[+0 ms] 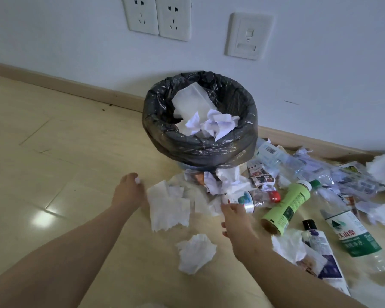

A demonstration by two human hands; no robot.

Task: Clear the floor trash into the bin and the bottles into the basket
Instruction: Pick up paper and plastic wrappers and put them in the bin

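Note:
A bin with a black liner [165,138] stands against the wall, holding crumpled paper. Trash lies on the floor in front of it and to its right: flat tissues [169,207], a crumpled tissue [196,252] and a paper wad [225,181] at the bin's foot. My left hand [128,192] is low beside the flat tissues, its fingertips pinching a small white scrap [137,180]. My right hand [236,221] reaches with loose fingers to the base of a small red-capped bottle [260,200]. A green bottle [286,207] and a large clear bottle with a green label [351,227] lie further right. No basket is in view.
A crushed clear bottle [273,154], torn wrappers and plastic packaging [342,176] pile up along the skirting at the right. A black-capped tube [313,236] lies on a carton near my right forearm. Bare tiled floor [53,174] stretches to the left. Wall sockets are above the bin.

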